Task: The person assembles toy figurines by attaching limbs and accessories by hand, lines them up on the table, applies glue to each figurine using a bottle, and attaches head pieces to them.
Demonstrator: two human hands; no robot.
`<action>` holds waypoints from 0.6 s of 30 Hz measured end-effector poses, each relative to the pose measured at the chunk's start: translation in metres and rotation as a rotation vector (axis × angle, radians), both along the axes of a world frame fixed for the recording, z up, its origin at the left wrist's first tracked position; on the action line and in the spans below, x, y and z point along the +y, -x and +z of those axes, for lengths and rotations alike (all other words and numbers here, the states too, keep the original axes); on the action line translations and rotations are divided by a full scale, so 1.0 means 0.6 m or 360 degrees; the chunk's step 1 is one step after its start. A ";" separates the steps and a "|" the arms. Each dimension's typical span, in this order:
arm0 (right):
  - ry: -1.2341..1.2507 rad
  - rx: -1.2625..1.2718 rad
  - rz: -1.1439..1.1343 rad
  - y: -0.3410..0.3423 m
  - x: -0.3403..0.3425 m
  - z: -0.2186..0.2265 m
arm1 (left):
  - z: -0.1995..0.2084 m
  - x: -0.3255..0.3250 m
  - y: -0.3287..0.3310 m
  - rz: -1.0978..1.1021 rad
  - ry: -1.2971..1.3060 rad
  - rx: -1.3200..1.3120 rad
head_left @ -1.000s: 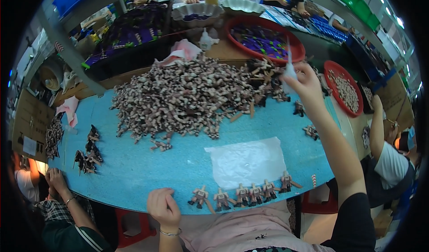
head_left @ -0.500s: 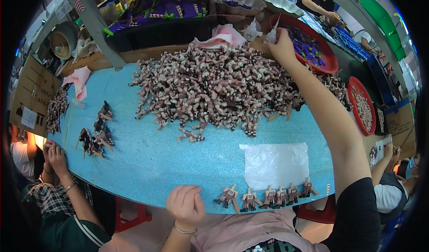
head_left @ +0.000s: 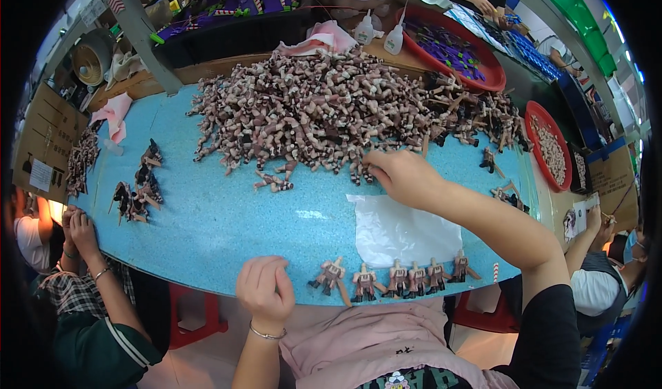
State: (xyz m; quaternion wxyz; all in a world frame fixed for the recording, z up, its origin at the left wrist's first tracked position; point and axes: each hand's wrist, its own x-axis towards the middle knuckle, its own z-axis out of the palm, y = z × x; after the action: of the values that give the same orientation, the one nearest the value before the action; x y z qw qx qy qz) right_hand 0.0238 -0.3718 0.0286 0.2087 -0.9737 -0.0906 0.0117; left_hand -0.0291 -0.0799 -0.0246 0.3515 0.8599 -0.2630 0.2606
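Observation:
My right hand [head_left: 405,176] reaches to the front edge of a big heap of small pink, white and dark figure parts [head_left: 296,110]. Its fingers are closed at the heap's edge, and whatever lies between the fingertips is hidden. My left hand [head_left: 265,289] is curled closed over the table's near edge, with its inside out of sight. Beside it begins a row of several small toy figures [head_left: 398,278] with brown strips at their sides. Behind the row lies a white plastic sheet [head_left: 407,232]. Two small bottles with thin nozzles, one a squeeze bottle [head_left: 394,41], stand behind the heap.
Dark figure parts [head_left: 145,185] lie on the blue table [head_left: 227,230] at left, others at right. A red basin [head_left: 483,68] holds purple pieces; a smaller red basin [head_left: 549,147] holds pale bits. A pink cloth [head_left: 321,38] lies behind the heap. Co-workers sit at both sides.
My right hand has let go of the squeeze bottle, now standing behind the heap, and has come back toward me to the heap's front edge. My left hand stays curled. The view has shifted slightly.

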 end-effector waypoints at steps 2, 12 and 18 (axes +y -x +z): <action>-0.0068 0.0015 -0.0047 -0.005 -0.006 -0.012 | 0.000 -0.002 0.001 -0.0014 0.0017 -0.0005; 0.0142 -0.0100 -0.0043 0.020 -0.038 -0.015 | -0.003 -0.002 0.005 -0.0028 0.0004 -0.0008; -0.0030 0.0060 -0.0168 0.035 -0.049 0.004 | -0.005 -0.006 0.002 -0.0013 -0.0006 -0.0018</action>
State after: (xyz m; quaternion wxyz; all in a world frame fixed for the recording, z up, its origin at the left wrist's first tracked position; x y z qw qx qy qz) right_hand 0.0031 -0.4011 0.0310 0.2201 -0.9747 -0.0354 0.0182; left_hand -0.0304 -0.0833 -0.0277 0.3495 0.8579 -0.2691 0.2636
